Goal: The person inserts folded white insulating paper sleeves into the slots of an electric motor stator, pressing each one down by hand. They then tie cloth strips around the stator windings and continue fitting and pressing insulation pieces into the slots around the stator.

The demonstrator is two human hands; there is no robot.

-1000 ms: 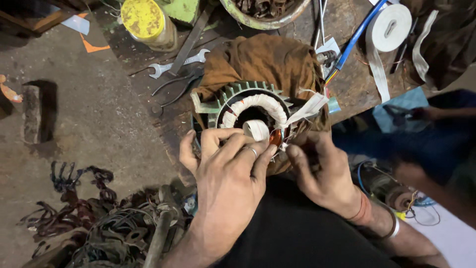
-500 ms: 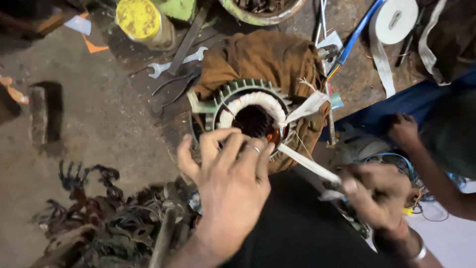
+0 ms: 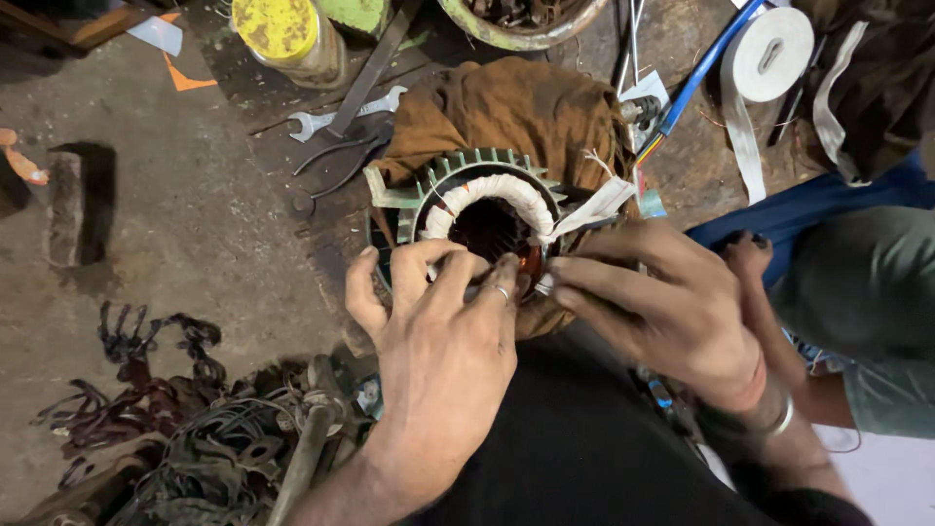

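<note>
since half a second ago the right hand (image 3: 672, 307) has been brought back to the motor stator (image 3: 487, 219), pinching white tape (image 3: 594, 209) taut. the left hand (image 3: 438, 312) is clamped over the winding, steadying it on the brown cloth (image 3: 506, 107) on the floor.

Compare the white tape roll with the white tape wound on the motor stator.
The tape roll lies flat on the floor at upper right, apart from both hands; the wound tape circles the stator winding under the left hand and right hand. The roll looks smooth, the wound tape ridged. Both are white.
</note>
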